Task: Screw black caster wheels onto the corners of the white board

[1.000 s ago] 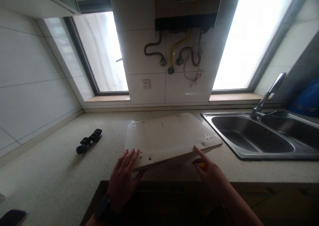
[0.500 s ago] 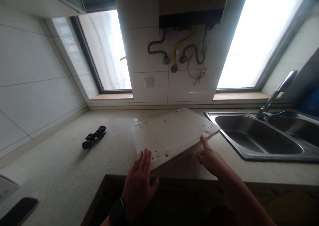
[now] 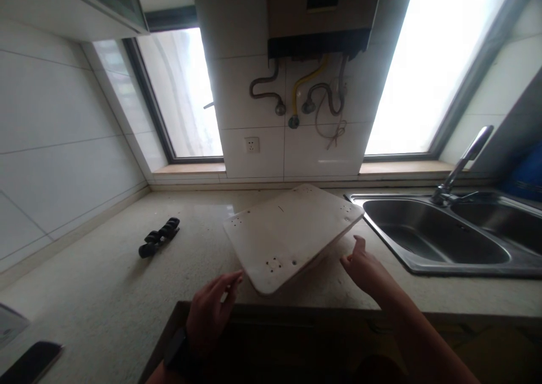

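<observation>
A white board (image 3: pixel 288 231) with rounded corners and groups of small holes near them lies on the countertop, angled toward me. A shadowed gap runs under its front right edge. Just off its near left corner is my left hand (image 3: pixel 212 308), fingers loosely bent and thumb close to the fingertips, with nothing visible in it. To the right of the board, apart from its edge, my right hand (image 3: pixel 365 268) hovers over the counter. One finger sticks up while the others curl in, and what they may hold is hidden.
A black, ridged item (image 3: pixel 160 237) lies on the countertop (image 3: pixel 105 282) at left. A dark phone (image 3: pixel 36 361) and a white box (image 3: pixel 11 326) sit at the near left. On the right is a steel double sink (image 3: pixel 436 234) with a faucet (image 3: pixel 461 166). Pipes (image 3: pixel 294 99) hang at the wall.
My left hand has come off the board and drawn back to the left. My right fingertip has left the board's edge. The board has turned slightly, its near corner shifting right.
</observation>
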`<state>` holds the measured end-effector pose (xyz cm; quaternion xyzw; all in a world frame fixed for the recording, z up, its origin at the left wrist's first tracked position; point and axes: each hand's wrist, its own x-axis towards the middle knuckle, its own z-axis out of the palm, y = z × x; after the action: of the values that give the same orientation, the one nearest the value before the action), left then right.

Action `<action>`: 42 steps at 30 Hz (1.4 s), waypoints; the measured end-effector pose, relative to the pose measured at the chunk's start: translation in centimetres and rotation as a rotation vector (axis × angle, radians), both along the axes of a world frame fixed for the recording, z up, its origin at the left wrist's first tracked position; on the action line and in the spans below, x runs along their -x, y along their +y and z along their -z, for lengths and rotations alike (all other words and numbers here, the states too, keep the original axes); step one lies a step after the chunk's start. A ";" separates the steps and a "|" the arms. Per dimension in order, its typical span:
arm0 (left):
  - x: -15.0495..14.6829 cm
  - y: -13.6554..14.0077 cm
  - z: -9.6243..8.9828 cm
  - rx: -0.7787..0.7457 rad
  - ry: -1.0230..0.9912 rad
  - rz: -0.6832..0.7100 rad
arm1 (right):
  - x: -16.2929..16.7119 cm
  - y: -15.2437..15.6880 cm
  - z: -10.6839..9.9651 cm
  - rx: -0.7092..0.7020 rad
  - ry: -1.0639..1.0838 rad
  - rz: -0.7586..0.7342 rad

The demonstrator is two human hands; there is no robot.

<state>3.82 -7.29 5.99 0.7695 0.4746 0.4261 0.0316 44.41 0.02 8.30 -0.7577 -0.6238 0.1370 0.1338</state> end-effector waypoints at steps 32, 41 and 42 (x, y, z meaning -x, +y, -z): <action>25.5 12.0 3.1 0.480 -0.158 -1.069 | -2.2 -0.2 4.9 0.154 -0.007 -0.104; 21.8 9.5 1.3 0.359 -0.264 -0.753 | -2.2 0.0 4.9 0.169 -0.018 -0.110; 21.0 9.0 1.0 0.359 -0.271 -0.693 | -2.2 0.0 4.9 0.171 -0.016 -0.107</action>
<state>-17.14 1.74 5.00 0.4832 0.7640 0.4196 0.0819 46.61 0.05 3.41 -0.7330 -0.6506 0.1904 0.0562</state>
